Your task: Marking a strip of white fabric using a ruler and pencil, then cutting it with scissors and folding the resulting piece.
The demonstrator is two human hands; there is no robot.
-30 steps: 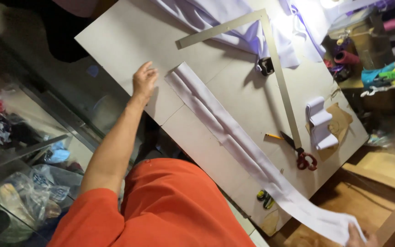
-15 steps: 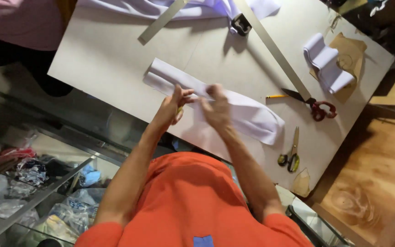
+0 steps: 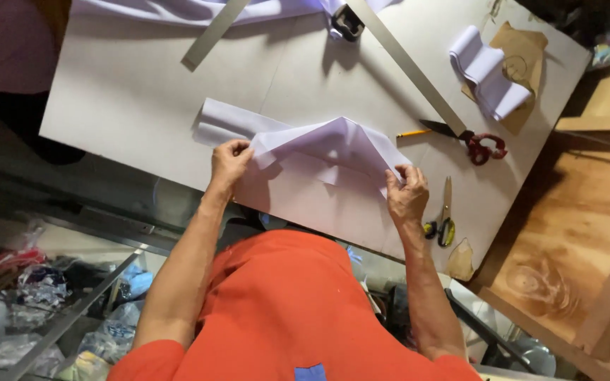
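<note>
Cut off at the top edge: pale cloth (image 3: 178, 8) and the far end of a long metal ruler (image 3: 407, 65); small dark object (image 3: 347, 22) beside it, kind hard to make out; lower torso hidden under an orange shirt (image 3: 284, 310). Below the surface (image 3: 121, 85), at left, glass shelves (image 3: 58, 310) holding a jumble of bagged items, contents unclear. Folded white fabric strip (image 3: 319, 152) lying near the front edge, lifted into a peak between both hands; left hand (image 3: 230, 161) pinching its left fold, fingers curled shut; right hand (image 3: 407, 195) pinching its right corner. Red-handled scissors (image 3: 471, 140) and pencil (image 3: 413, 132) just beyond the right hand; smaller scissors (image 3: 444, 217) just beside it; white rolled strips (image 3: 485, 70) on brown paper (image 3: 524, 49) at the far right.
</note>
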